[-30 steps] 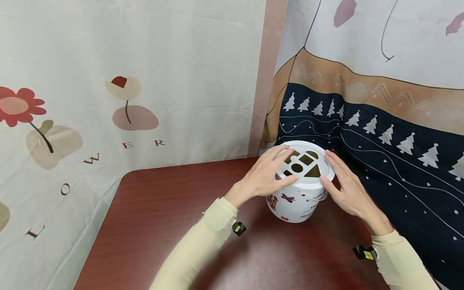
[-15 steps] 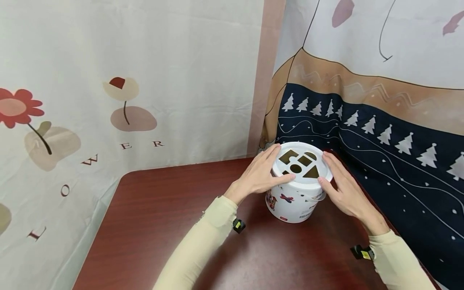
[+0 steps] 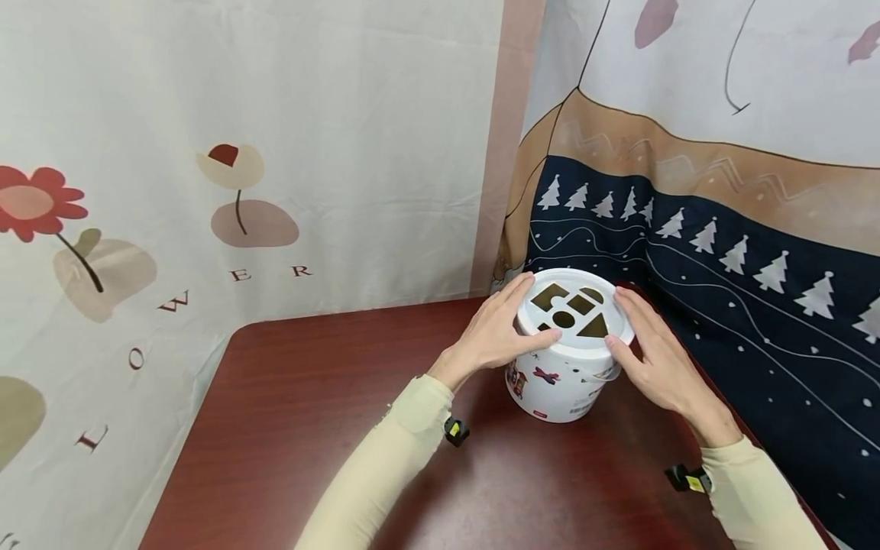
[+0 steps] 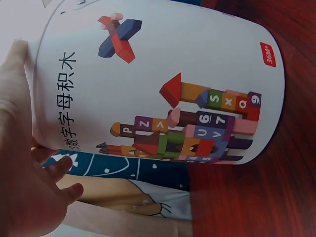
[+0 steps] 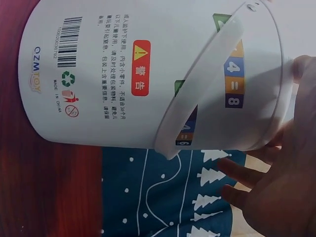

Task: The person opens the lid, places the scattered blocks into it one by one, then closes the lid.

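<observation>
A white toy-block bucket (image 3: 558, 391) stands upright on the table, with colourful block pictures and printed text on its wall. On top sits its white lid (image 3: 588, 351), cut with shape holes, among them a triangle, a circle and squares. My left hand (image 3: 490, 332) rests at the lid's left rim, thumb on the near edge and fingers extended along the side. At the right rim, my right hand (image 3: 660, 365) touches the lid with its thumb and extended fingers. The bucket's white handle (image 5: 197, 81) hangs against the wall on the right side.
The bucket stands on a dark red-brown table (image 3: 330, 382) near its far right corner. A pale curtain (image 3: 385, 137) with flower prints hangs behind the table. Along the right side hangs a dark blue cloth (image 3: 742, 328) with white trees. Small black cameras are strapped to both wrists.
My left hand has drawn back leftward from over the lid's holes to its left rim, uncovering more of the top. The right hand and the bucket stay nearly in place.
</observation>
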Demonstrator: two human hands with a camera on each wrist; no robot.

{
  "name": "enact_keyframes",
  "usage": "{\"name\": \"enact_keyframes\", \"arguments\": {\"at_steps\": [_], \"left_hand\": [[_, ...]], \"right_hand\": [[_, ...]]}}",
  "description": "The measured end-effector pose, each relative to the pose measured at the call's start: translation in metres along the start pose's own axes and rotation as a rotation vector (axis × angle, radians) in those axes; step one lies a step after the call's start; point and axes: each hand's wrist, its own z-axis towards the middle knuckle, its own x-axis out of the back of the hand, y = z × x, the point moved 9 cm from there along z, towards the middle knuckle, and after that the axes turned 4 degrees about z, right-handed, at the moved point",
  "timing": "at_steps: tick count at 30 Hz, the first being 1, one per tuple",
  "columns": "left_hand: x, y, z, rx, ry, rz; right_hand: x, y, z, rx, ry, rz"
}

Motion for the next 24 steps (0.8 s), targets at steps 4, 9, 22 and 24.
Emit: {"name": "enact_keyframes", "arguments": {"at_steps": [4, 9, 22, 24], "left_hand": [[0.003, -0.003, -0.006, -0.02, 0.037, -0.005], [0.015, -0.017, -0.027, -0.041, 0.079, 0.058], [0.058, -0.077, -0.118, 0.013, 0.144, 0.259], [0.063, -0.083, -0.132, 0.015, 0.155, 0.279]], "right_hand": [[0.002, -0.002, 0.003, -0.004, -0.003, -0.016], [0.002, -0.006, 0.008, -0.004, -0.004, -0.031], [-0.027, -0.119, 0.021, 0.459, 0.104, -0.087], [-0.04, -0.136, 0.018, 0.494, 0.071, -0.079]]}}
